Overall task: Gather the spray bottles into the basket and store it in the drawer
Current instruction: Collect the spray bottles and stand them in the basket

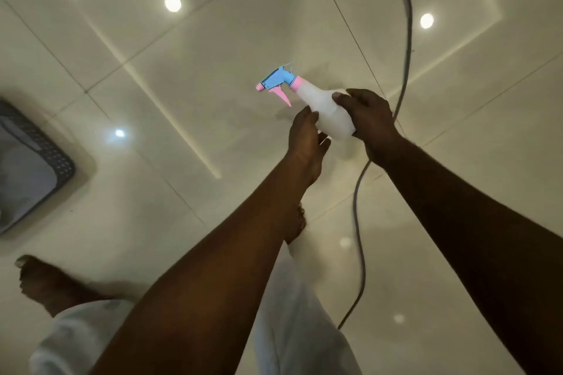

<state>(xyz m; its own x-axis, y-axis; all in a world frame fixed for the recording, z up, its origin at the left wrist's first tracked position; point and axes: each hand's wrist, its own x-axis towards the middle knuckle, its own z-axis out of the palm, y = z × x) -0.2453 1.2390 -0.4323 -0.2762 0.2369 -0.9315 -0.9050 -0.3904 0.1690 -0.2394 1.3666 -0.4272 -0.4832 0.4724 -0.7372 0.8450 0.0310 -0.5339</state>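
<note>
Plainly, from the head view, both arms reach down and forward over a glossy tiled floor [189, 204], and between the hands is a white spray bottle [323, 109] with a blue and pink trigger head [278, 81]. The right hand [367, 119] is wrapped over the bottle's base end, fingers curled round it in a firm hold. The left hand [306, 137] meets the bottle's near side with its thumb against the body and its fingers curved beneath (whether it truly grips or only steadies, I cannot tell). Nor is it clear whether the bottle rests on the tiles or is just off them.

The bottle's long axis runs from the base at lower right to the nozzle at upper left. The grey perforated basket [45, 143] sits well apart at the left edge of the frame, partly cut off, so the nozzle end and the left hand are on the nearer side to it. I judge the carry must go leftward, across the body. A grey cable [406, 39] trails over the floor just behind the right hand and could snag. No drawer is in view.
</note>
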